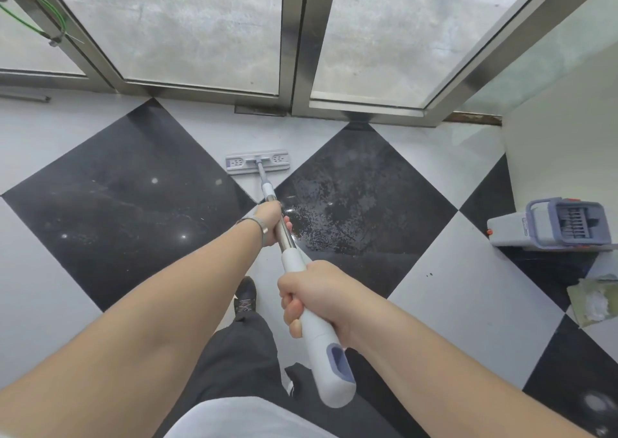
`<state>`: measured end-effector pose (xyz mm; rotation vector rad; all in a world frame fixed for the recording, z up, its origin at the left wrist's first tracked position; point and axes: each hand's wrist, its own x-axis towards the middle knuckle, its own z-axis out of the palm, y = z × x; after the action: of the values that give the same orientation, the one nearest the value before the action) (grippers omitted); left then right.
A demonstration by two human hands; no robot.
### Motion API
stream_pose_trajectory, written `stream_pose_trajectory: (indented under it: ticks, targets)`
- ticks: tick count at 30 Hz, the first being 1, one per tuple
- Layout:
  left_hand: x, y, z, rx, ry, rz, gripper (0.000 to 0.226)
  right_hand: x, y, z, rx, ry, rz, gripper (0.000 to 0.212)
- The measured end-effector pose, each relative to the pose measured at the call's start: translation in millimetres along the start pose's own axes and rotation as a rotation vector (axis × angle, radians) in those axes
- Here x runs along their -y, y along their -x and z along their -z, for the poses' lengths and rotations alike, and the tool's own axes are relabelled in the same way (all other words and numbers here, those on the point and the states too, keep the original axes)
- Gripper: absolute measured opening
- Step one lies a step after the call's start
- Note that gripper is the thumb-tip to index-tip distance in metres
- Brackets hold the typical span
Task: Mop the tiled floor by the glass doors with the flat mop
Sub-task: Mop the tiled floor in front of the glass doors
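Observation:
The flat mop has a grey-white head point(256, 162) lying on a white tile between two black diamond tiles, a short way in front of the glass doors point(200, 29). Its pole point(286, 233) runs from the head back toward me. My left hand point(271, 221) grips the metal part of the pole, further down. My right hand point(311, 295) grips the white handle near its upper end. The black tile point(361, 197) to the right of the mop head looks wet and streaked.
A grey mop bucket point(555, 225) with a wringer stands on the floor at the right, against a white wall point(568, 136). A dirty scrap point(593, 299) lies beside it. The metal door frames point(294, 53) run along the far floor edge. My shoe point(245, 299) is below the pole.

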<state>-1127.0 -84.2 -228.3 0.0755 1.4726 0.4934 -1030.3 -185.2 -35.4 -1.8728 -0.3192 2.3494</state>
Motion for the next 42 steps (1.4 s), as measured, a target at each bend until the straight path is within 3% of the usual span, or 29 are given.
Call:
stream_pose_trajectory:
  ticks: [9, 25, 42]
  targets:
    - [-82.5, -44.9, 35.9, 0.02, -0.049, -0.019, 0.012, 66.9, -43.9, -52.7, -0.016, -0.041, 0.042, 0.016]
    - [-181.7, -96.6, 48.5, 0.041, -0.144, -0.037, 0.011, 150.4, -104.7, -82.9, 0.003, -0.179, 0.08, 0.018]
    - [-137.4, -74.2, 70.0, 0.039, -0.138, 0.009, 0.012, 100.1, -83.4, -98.5, -0.014, -0.248, 0.049, 0.017]
